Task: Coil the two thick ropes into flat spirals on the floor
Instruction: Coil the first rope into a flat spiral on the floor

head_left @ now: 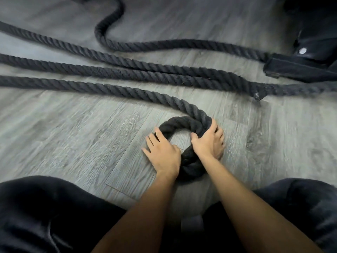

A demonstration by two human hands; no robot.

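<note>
Where the rope (pixel 109 89) curls round: lower centre of the frame, one small loop (pixel 184 123) lying flat on the grey wood-grain floor (pixel 91 143), with the free length running off to the left edge.
Left hand (pixel 162 154): palm down, fingers straight and spread, fingertips touching the loop's left side; it grips nothing.
Right hand (pixel 209 141): curled over the loop's right side, thumb inside the ring, fingers wrapped down the outer edge, gripping the rope.
Near side of the loop: a dark bulge of rope between the two wrists; whether this is the rope's end cannot be told.
Other strands (pixel 127 70): three more lengths cross the upper half from left to right, two touching side by side toward the right, one bending up in a curve at top centre.
Metal base (pixel 300 68): black, upper right, where the strands meet it.
Trousers (pixel 45 216): dark, in both lower corners.
</note>
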